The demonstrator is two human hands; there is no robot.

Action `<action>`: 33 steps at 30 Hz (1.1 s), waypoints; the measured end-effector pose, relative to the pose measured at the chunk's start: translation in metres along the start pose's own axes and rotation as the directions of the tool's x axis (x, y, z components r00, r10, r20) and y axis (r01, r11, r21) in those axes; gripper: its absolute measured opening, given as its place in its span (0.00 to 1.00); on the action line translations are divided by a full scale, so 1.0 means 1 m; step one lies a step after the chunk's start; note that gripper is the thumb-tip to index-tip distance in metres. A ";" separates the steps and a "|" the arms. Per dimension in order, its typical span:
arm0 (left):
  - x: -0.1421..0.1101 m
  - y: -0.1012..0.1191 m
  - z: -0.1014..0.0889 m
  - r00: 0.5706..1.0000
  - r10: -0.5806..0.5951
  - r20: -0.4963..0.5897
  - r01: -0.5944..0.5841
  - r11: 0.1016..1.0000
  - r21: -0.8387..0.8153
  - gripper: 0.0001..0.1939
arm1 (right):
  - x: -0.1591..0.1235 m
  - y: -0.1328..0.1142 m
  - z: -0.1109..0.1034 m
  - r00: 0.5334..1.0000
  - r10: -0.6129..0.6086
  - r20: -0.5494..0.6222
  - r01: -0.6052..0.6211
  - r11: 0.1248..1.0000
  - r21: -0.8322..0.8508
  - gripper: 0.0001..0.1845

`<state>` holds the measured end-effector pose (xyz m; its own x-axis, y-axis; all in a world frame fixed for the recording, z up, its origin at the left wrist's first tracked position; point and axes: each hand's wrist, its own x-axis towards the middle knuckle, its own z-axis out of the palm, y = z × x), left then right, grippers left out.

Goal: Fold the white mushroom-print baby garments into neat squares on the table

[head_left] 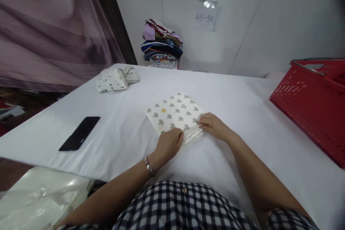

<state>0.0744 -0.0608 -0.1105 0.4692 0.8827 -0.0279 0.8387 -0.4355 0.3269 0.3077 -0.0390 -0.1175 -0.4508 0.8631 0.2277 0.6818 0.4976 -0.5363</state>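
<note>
A folded white cloth (176, 111) printed with grey mushroom-like shapes, plus a few yellow and green ones, lies flat on the table in front of me. Its layered near edge faces my body, with what looks like clear plastic around it. My left hand (170, 143), with a metal bracelet at the wrist, is closed on the near left corner. At the near right corner, my right hand (212, 125) pinches the same edge between thumb and fingers. My fingertips are partly hidden.
A black phone (80, 133) lies at left on the white table (121, 129). Behind it sits a crumpled patterned cloth (115, 79). Folded fabrics (162, 45) are stacked by the wall. A red basket (312, 97) stands at right; plastic bags (40, 197) are at lower left.
</note>
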 end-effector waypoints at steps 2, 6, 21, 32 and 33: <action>0.000 0.001 -0.001 1.000 -0.005 0.000 0.005 1.000 0.004 0.12 | 0.000 0.002 0.002 0.999 -0.032 -0.002 0.032 0.999 -0.034 0.07; -0.002 0.004 -0.002 1.000 0.021 -0.014 -0.021 1.000 0.023 0.10 | 0.000 0.003 0.003 0.998 -0.061 -0.002 0.060 0.996 -0.073 0.07; 0.002 0.010 -0.003 0.986 0.167 0.019 -0.168 0.977 0.133 0.08 | 0.002 -0.001 0.003 0.994 -0.008 -0.113 0.002 0.999 -0.049 0.11; 0.008 0.012 0.004 0.985 0.160 -0.059 -0.160 0.987 0.006 0.08 | 0.000 0.004 0.002 0.991 -0.126 -0.048 0.121 0.989 -0.089 0.12; 0.007 0.011 0.004 0.981 0.168 -0.093 -0.173 0.984 -0.050 0.07 | -0.001 0.004 0.001 0.992 -0.117 -0.037 0.114 0.989 -0.091 0.11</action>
<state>0.0877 -0.0597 -0.1111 0.5755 0.8096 0.1155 0.7301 -0.5722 0.3736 0.3097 -0.0378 -0.1207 -0.5060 0.8013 0.3192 0.6759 0.5983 -0.4303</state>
